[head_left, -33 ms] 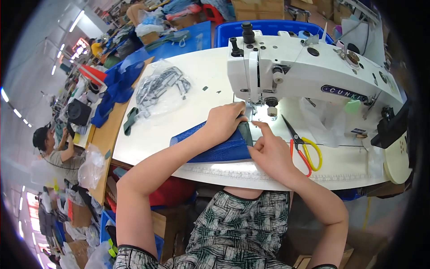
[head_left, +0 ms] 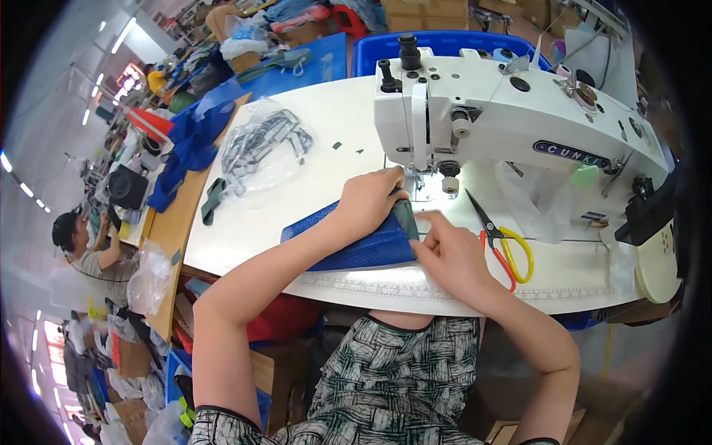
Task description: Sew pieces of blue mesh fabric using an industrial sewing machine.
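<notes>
Under both hands (head_left: pixel 368 200) (head_left: pixel 452 256), blue mesh piece (head_left: pixel 348 248) lengthwise left-right.

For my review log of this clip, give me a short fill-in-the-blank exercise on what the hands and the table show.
1. Both hands press a piece of fabric whose colour is ____.
2. The left hand lies on the fabric just in front of the white ____ machine.
3. To the right of the right hand lie ____ with yellow and red handles.
4. The clear bag of dark straps lies on the table to the person's ____.

Missing words: blue; sewing; scissors; left
</notes>
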`<state>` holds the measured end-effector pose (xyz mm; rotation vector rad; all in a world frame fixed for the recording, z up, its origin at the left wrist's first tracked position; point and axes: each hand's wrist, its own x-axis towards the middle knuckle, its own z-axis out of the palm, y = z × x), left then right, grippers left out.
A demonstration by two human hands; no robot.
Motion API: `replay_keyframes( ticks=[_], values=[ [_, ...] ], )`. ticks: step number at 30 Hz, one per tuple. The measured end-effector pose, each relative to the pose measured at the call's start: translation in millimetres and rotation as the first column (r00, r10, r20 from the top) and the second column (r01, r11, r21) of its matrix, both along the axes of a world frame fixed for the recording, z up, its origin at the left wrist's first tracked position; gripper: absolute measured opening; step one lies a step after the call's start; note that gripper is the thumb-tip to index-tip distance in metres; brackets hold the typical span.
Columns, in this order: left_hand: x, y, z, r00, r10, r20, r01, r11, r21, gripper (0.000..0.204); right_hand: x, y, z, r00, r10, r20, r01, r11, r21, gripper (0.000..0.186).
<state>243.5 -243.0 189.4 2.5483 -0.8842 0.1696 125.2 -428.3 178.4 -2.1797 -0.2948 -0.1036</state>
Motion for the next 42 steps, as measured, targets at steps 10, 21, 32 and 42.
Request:
replay_keyframes(
  ticks=[10,21,32,42],
  values=[
    [19.0,-2.2,-4.6,0.954,-0.151,-0.258,0.092,0.970,-0.227,0.022,9.7,-14.4,-1.9,0.908,0.255,0.333,-0.140,0.933,-0.333,0.034],
    [-46.8,29.8,9.4,0.964,-0.262,0.039,0.257,0.962,0.095,0.031,6.1,-9.1,-10.9,0.884,0.253,0.394,0.006,0.836,-0.549,0.028],
    [-6.3,25.4,-17.3,0.932,-0.358,-0.053,0.355,0.933,-0.051,0.032,10.4,-7.7,-16.8,0.888,0.155,0.432,0.109,0.843,-0.527,0.021],
    [3.1,22.2,-19.4,0.930,-0.364,-0.051,0.356,0.926,-0.125,0.032,15.0,-10.2,-14.1,0.898,0.117,0.424,0.150,0.825,-0.544,0.021]
  ],
)
